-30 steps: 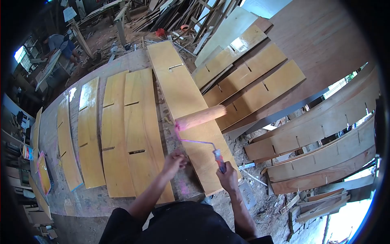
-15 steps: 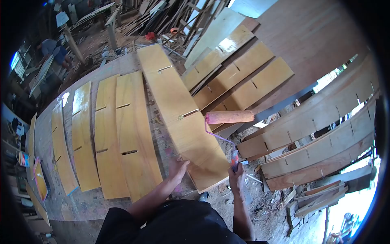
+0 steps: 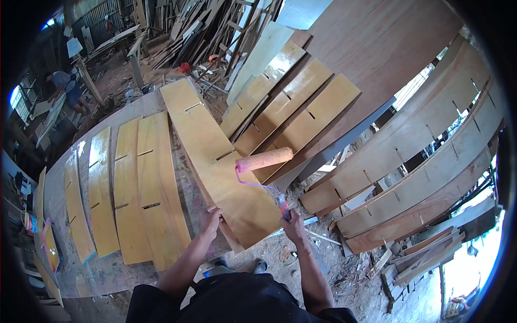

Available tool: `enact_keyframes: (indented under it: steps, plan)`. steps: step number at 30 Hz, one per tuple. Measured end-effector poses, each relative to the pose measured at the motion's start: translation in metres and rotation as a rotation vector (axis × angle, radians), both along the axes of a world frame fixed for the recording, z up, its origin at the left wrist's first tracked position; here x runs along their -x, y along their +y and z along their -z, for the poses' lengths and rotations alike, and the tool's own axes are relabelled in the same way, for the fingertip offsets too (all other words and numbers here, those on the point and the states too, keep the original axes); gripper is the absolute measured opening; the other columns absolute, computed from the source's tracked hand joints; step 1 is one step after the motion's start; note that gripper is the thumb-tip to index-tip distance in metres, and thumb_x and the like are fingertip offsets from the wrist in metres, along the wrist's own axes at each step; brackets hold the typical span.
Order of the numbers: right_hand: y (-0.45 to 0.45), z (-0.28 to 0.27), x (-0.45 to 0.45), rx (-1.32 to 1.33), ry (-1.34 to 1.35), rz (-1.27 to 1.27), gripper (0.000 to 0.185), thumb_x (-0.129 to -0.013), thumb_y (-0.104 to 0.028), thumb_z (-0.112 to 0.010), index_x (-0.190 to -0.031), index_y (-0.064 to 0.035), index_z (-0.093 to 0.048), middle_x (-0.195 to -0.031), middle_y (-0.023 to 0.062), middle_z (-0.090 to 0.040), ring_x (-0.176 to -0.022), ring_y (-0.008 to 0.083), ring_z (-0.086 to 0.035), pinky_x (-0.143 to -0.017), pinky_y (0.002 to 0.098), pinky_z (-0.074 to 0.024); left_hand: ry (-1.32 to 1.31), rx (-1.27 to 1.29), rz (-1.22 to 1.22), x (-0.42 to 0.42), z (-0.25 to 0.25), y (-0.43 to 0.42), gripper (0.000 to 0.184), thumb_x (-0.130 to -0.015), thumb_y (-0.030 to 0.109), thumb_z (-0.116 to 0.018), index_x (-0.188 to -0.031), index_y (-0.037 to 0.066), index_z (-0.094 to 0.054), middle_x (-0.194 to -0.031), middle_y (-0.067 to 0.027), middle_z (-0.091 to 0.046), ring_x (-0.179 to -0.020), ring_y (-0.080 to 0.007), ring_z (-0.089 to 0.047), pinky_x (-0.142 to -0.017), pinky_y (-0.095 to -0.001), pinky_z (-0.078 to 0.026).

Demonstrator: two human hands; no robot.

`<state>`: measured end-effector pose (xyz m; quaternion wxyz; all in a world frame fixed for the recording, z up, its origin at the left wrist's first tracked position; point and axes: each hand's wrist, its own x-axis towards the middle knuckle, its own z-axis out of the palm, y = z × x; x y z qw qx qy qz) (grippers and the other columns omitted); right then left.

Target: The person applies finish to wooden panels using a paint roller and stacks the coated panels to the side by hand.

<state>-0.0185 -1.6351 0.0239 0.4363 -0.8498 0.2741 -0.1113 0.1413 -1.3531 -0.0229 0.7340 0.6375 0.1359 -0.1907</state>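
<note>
My right hand (image 3: 293, 225) is wrapped round the handle of a paint roller (image 3: 265, 160). The roller's pinkish-orange sleeve lies over the right edge of a long yellowish slotted board (image 3: 207, 140); whether it touches the board I cannot tell. My left hand (image 3: 211, 219) grips the left edge of this board near its lower end. The board is tilted, with its reddish side edge showing. Left of it, several similar slotted boards (image 3: 160, 188) lie side by side on a large worktable (image 3: 126, 277).
Coated boards (image 3: 318, 116) lean on a large brown panel (image 3: 377, 43) at right. Curved slotted boards (image 3: 393, 156) stand further right. Scrap wood (image 3: 207, 27) is piled behind. A person (image 3: 67, 89) bends over at the far left. A paint tray (image 3: 51, 247) sits at the table's left.
The board has tilted up on its left side and shifted left in view. My left hand has closed on its edge. The roller has moved left with my right hand.
</note>
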Motion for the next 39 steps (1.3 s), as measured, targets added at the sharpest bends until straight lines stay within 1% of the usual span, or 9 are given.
enact_keyframes:
  steps: [6,7,8,10,19,24,28,31,39]
  plan:
    - [-0.023,-0.047,0.021,-0.008,-0.041,-0.116,0.034,-0.085,-0.022,-0.073,-0.100,0.0025,-0.053,-0.079,0.0245,-0.063,-0.072,0.0364,-0.064,-0.068,0.0467,-0.0496,0.113,0.085,-0.023,0.010,-0.020,0.005,0.020,-0.099,0.025,-0.065,-0.103,0.005,-0.065,-0.092,-0.0073,-0.069,-0.081,-0.0194,-0.069,-0.069,-0.0329,-0.057]
    - [-0.026,-0.067,0.028,-0.010,-0.004,-0.099,0.033,-0.082,-0.019,-0.075,-0.097,0.0036,-0.057,-0.078,0.0130,-0.055,-0.072,0.0208,-0.051,-0.065,0.0397,-0.0443,0.114,0.167,-0.020,0.010,-0.016,0.005,0.026,-0.100,0.031,-0.064,-0.109,0.006,-0.065,-0.097,-0.0074,-0.070,-0.082,-0.0196,-0.069,-0.073,-0.0350,-0.058]
    - [-0.032,-0.081,0.034,0.000,-0.002,-0.082,0.033,-0.082,-0.019,-0.075,-0.097,0.0036,-0.057,-0.078,0.0130,-0.055,-0.072,0.0208,-0.051,-0.065,0.0397,-0.0443,0.117,0.252,-0.009,0.008,-0.009,0.002,0.033,-0.102,0.038,-0.063,-0.115,0.008,-0.065,-0.101,-0.0076,-0.071,-0.083,-0.0197,-0.068,-0.076,-0.0371,-0.058]
    - [-0.045,-0.103,0.050,0.019,0.029,-0.103,0.032,-0.084,-0.019,-0.074,-0.097,0.0029,-0.055,-0.076,0.0206,-0.058,-0.069,0.0291,-0.057,-0.066,0.0431,-0.0472,0.112,0.375,0.026,-0.003,0.002,0.000,0.038,-0.104,0.045,-0.062,-0.114,0.009,-0.065,-0.099,-0.0068,-0.070,-0.083,-0.0195,-0.067,-0.078,-0.0368,-0.058]
    - [-0.093,-0.194,0.110,-0.044,0.008,0.025,0.028,-0.083,-0.013,-0.077,-0.099,0.0003,-0.059,-0.081,0.0040,-0.053,-0.077,0.0129,-0.049,-0.068,0.0333,-0.0449,0.195,0.800,-0.149,-0.079,-0.033,-0.073,0.045,-0.106,0.055,-0.055,-0.103,0.011,-0.064,-0.075,0.0013,-0.062,-0.066,-0.0097,-0.057,-0.064,-0.0285,-0.051]
    - [-0.106,-0.226,0.145,0.075,0.123,0.170,0.027,-0.081,-0.013,-0.077,-0.099,-0.0005,-0.060,-0.082,0.0039,-0.056,-0.076,0.0119,-0.048,-0.068,0.0321,-0.0445,-0.008,0.973,0.148,-0.145,0.066,-0.052,0.041,-0.112,0.049,-0.046,-0.111,0.012,-0.065,-0.079,0.0023,-0.065,-0.067,-0.0095,-0.060,-0.063,-0.0261,-0.053]
    - [-0.111,-0.222,0.173,0.157,0.142,0.218,0.030,-0.078,-0.017,-0.077,-0.097,-0.0013,-0.060,-0.082,0.0031,-0.057,-0.076,0.0125,-0.048,-0.068,0.0318,-0.0442,0.065,0.819,-0.032,-0.091,-0.035,-0.074,0.043,-0.110,0.045,-0.050,-0.129,0.009,-0.065,-0.120,-0.0007,-0.073,-0.105,-0.0122,-0.069,-0.090,-0.0297,-0.056]
    - [-0.115,-0.224,0.192,0.097,0.158,0.231,0.032,-0.076,-0.018,-0.078,-0.096,-0.0029,-0.060,-0.082,0.0015,-0.056,-0.076,0.0120,-0.048,-0.067,0.0304,-0.0430,-0.040,0.845,0.034,-0.085,-0.036,-0.084,0.047,-0.110,0.043,-0.054,-0.137,0.007,-0.061,-0.135,-0.0036,-0.069,-0.122,-0.0154,-0.065,-0.103,-0.0336,-0.052]
    - [-0.151,-0.249,0.227,-0.016,0.161,0.369,0.030,-0.071,-0.015,-0.077,-0.093,-0.0041,-0.059,-0.076,-0.0015,-0.055,-0.069,0.0096,-0.048,-0.063,0.0304,-0.0424,-0.005,0.791,0.063,-0.065,-0.065,-0.163,0.049,-0.109,0.043,-0.057,-0.137,0.003,-0.060,-0.134,-0.0074,-0.068,-0.122,-0.0176,-0.065,-0.103,-0.0358,-0.053]
